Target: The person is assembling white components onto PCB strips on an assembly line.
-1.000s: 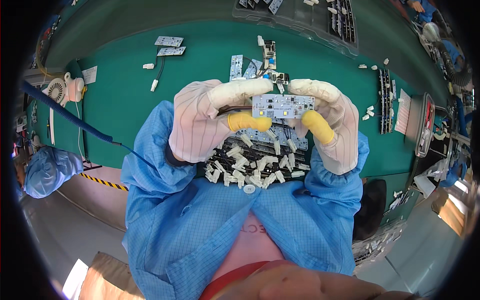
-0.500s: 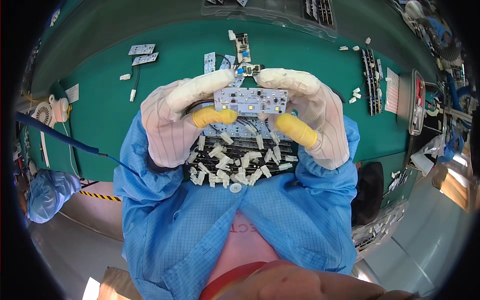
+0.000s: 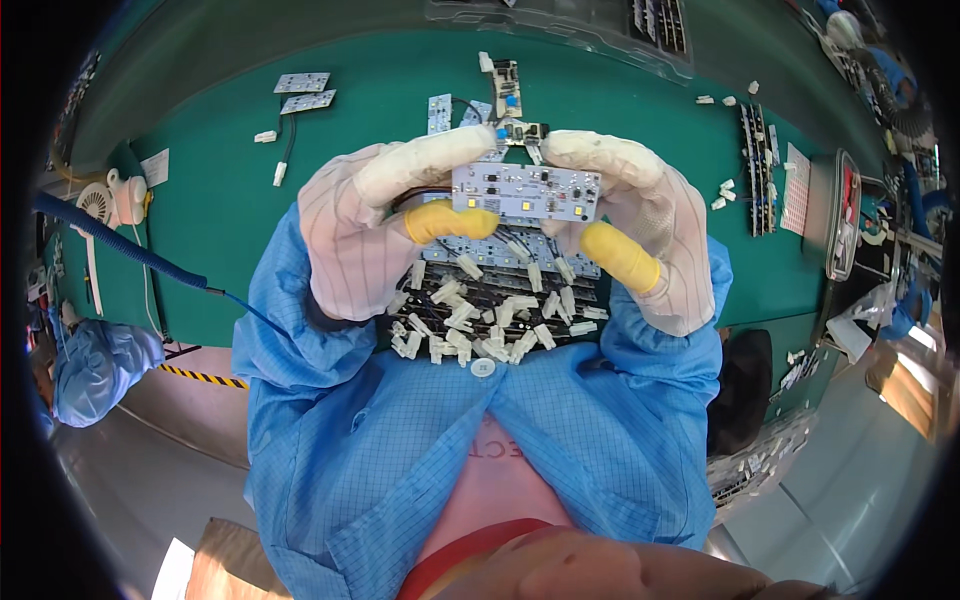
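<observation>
A white LED circuit board [image 3: 526, 193] with yellow square LEDs is held up in front of my chest. My left hand [image 3: 365, 220], gloved with a yellow thumb cover, pinches its left end, the thumb on the front face. At the right end is my right hand [image 3: 660, 235], gloved alike, its fingers closed round the edge and its thumb near the lower corner. A small component board [image 3: 524, 133] with a blue part shows just above, between my fingertips. Below lie more LED boards [image 3: 468, 250] and a pile of white plug connectors [image 3: 465, 315] on dark wires.
On the green mat [image 3: 220, 220], two wired LED boards [image 3: 305, 93] lie at the far left. A row of dark board strips [image 3: 757, 170] stands at the right, near a clear plastic box [image 3: 843, 215]. A small fan [image 3: 98, 205] and a blue coiled cable [image 3: 130, 245] are at the left.
The whole scene has shifted slightly right and up in the view. Both hands keep their hold on the LED board, which now tilts a little more, its right end lower.
</observation>
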